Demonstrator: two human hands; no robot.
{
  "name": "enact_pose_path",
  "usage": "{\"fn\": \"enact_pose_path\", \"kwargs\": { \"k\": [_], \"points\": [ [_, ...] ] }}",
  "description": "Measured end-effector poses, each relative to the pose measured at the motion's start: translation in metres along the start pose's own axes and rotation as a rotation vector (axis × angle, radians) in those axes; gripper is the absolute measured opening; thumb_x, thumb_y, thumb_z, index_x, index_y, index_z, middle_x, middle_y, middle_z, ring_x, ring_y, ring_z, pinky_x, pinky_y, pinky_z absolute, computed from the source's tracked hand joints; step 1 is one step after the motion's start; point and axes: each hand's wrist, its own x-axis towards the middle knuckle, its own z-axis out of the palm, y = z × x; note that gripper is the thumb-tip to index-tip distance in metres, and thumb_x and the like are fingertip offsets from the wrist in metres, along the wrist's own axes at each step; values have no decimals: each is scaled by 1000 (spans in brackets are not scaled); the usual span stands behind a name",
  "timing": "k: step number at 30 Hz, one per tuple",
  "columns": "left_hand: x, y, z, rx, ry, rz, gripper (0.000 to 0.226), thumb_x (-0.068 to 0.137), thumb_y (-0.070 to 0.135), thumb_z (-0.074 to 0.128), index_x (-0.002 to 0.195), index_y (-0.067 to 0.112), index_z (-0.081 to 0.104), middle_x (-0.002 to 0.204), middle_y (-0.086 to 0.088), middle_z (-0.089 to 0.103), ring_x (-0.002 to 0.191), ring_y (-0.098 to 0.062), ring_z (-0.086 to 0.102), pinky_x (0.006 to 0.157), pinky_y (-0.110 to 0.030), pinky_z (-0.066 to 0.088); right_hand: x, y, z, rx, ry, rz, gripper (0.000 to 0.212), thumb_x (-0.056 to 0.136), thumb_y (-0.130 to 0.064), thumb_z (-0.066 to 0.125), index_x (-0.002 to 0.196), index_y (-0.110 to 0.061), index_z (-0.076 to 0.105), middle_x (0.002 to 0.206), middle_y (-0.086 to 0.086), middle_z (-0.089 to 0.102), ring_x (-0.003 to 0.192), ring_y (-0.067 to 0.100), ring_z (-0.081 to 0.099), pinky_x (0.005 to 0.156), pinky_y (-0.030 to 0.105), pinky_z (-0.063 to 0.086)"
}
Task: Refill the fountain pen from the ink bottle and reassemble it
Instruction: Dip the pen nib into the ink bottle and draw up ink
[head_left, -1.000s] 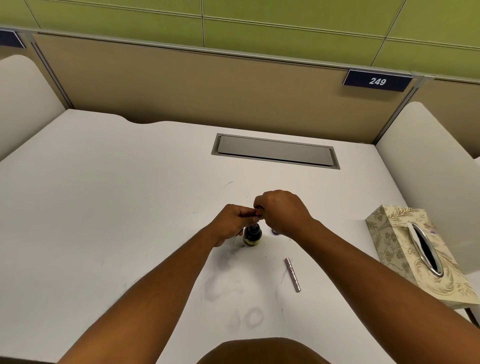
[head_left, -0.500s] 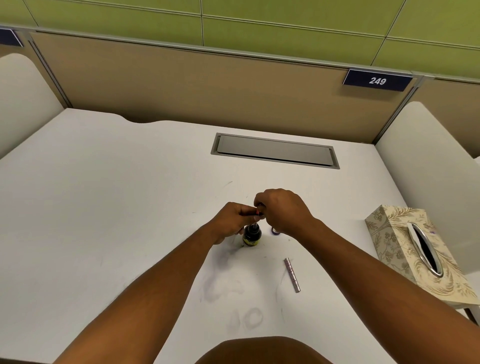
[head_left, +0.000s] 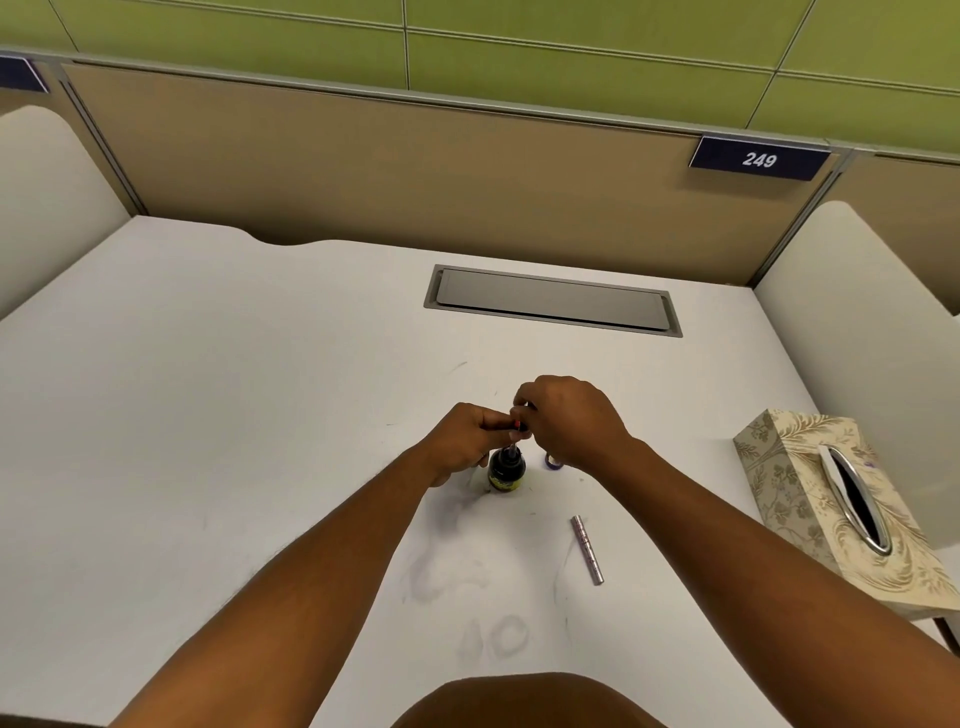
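Note:
A small dark ink bottle (head_left: 505, 469) with a yellow label stands open on the white desk (head_left: 208, 415). The pen's inner section (head_left: 515, 439) points down into the bottle's mouth. My left hand (head_left: 467, 439) pinches this section from the left, and my right hand (head_left: 571, 421) grips its upper end from the right, just above the bottle. The fingers hide most of the section. A silver pen barrel (head_left: 587, 550) lies on the desk nearer to me, on the right. A small purple cap (head_left: 551, 461) sits half hidden under my right hand.
A patterned tissue box (head_left: 831, 499) stands at the desk's right edge. A grey cable hatch (head_left: 553, 300) is set into the desk further back. Partition walls close off the back and both sides. Faint ink smudges (head_left: 467, 571) mark the desk near me.
Both hands stay over the bottle and hold the pen section; my right hand has shifted very slightly. The bottle and barrel have not moved.

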Motion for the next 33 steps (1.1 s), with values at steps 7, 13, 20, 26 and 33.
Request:
{"fn": "enact_pose_path", "kwargs": {
  "k": [7, 13, 20, 26, 33],
  "points": [
    [-1, 0, 0, 19, -9, 3, 24, 93, 14, 65, 115, 9, 73, 54, 22, 62, 40, 1, 46, 46, -14, 34, 1, 3, 2, -42, -29, -47, 24, 93, -18, 55, 113, -24, 67, 107, -1, 68, 95, 24, 63, 72, 34, 50],
    [-3, 0, -1, 13, 8, -15, 24, 93, 14, 65, 115, 10, 73, 51, 14, 60, 38, -1, 42, 46, -15, 33, -4, -3, 1, -53, 15, -55, 16, 92, -17, 54, 103, -19, 66, 98, -1, 65, 83, 25, 62, 62, 30, 39],
    [-3, -3, -1, 9, 8, -17, 22, 93, 14, 65, 114, 13, 73, 58, 21, 66, 40, -3, 39, 47, -17, 35, -5, -3, 1, -49, -1, -25, 23, 94, -20, 52, 111, -18, 67, 100, 2, 66, 85, 26, 63, 65, 32, 46],
    [-3, 0, 1, 15, 12, -16, 23, 94, 15, 64, 115, 13, 73, 56, 20, 65, 45, -6, 37, 48, -17, 36, -4, 1, 3, -12, 0, -70, 27, 92, -15, 57, 115, -25, 67, 106, -1, 65, 95, 26, 64, 72, 35, 51],
    [-3, 1, 3, 17, 22, -12, 25, 94, 10, 63, 118, 9, 71, 55, 22, 65, 39, 0, 44, 47, -16, 36, -4, -1, 2, -33, 18, -12, 16, 93, -22, 53, 100, -18, 67, 98, 1, 64, 83, 25, 62, 63, 31, 43]
  ]
}}
